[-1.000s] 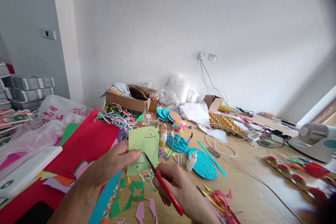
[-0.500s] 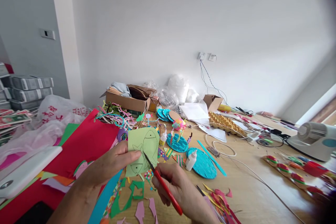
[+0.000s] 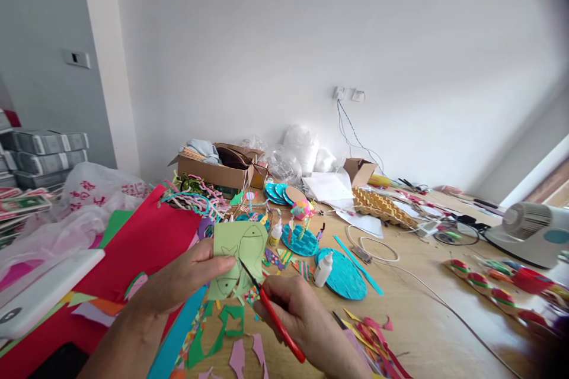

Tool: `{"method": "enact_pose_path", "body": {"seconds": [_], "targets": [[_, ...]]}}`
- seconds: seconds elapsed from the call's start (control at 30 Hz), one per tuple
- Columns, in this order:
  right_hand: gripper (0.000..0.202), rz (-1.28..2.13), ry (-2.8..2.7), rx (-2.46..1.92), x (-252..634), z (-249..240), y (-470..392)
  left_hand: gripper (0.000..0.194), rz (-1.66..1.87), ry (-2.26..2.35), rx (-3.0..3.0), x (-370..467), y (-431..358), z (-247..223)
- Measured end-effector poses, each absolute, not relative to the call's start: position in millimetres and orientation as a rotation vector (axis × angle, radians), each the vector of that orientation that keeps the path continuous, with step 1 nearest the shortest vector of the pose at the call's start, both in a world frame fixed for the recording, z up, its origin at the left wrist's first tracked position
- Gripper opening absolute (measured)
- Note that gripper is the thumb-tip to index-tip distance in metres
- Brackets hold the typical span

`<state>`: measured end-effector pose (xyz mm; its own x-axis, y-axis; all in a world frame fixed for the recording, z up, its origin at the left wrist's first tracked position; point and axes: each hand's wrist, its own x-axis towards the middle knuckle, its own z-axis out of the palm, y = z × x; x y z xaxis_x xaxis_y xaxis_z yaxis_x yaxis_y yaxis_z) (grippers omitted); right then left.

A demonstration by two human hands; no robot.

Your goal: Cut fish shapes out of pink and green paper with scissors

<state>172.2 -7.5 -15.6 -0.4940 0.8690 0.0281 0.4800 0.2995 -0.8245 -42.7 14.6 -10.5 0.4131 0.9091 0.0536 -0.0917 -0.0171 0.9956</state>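
Above the bench (image 3: 422,317), the pale green sheet (image 3: 235,241) stood up-left of the right hand (image 3: 297,311), pinched at its left side by the left hand (image 3: 200,269), while the right gripped red-handled scissors (image 3: 280,324), long axis slanting up-left between the drawn fish (image 3: 252,243).

Head view: left grip (image 3: 195,269) pinches light green card (image 3: 253,247) at its left edge, thumb on front. Fish outlines drawn on it in dark line. Right grip (image 3: 297,311) has red-handled scissors (image 3: 278,318), blades at card between two fish. Below, on desk (image 3: 427,320): green scraps (image 3: 195,354), pink scraps (image 3: 237,358). Right of card: white bottle (image 3: 323,269) upright just beside blue disc (image 3: 349,284). Red sheet (image 3: 146,237) at left. Behind: open cardboard box (image 3: 213,173) near wall, yellow egg tray (image 3: 382,208) further right.
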Motion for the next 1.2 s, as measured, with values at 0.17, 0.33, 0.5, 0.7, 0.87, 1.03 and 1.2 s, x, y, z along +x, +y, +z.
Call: {"method": "enact_pose_path", "body": {"seconds": [0.17,0.33,0.5,0.7,0.87,1.03,1.2], "targets": [[0.031,1.123,-2.064,-1.186,171,-16,-6,0.03,0.982,0.908,1.427,-46,16,-8],[0.032,1.235,-1.981,-1.163,168,-19,-5,0.03,1.024,0.924,1.423,-44,19,-10],[0.03,1.432,-1.82,-1.117,163,-25,-4,0.026,1.038,0.893,1.36,-36,19,-9],[0.034,1.474,-1.754,-1.044,162,-32,-3,0.028,1.12,0.944,1.278,-27,16,-8],[0.04,1.47,-1.732,-1.032,160,-37,-3,0.026,1.143,0.936,1.191,-24,13,-6],[0.036,1.393,-1.744,-1.044,159,-42,-3,0.024,1.126,0.917,1.192,-26,15,-7],[0.031,1.392,-1.748,-1.084,157,-39,-4,0.029,1.125,0.974,1.248,-28,18,-11]]}}
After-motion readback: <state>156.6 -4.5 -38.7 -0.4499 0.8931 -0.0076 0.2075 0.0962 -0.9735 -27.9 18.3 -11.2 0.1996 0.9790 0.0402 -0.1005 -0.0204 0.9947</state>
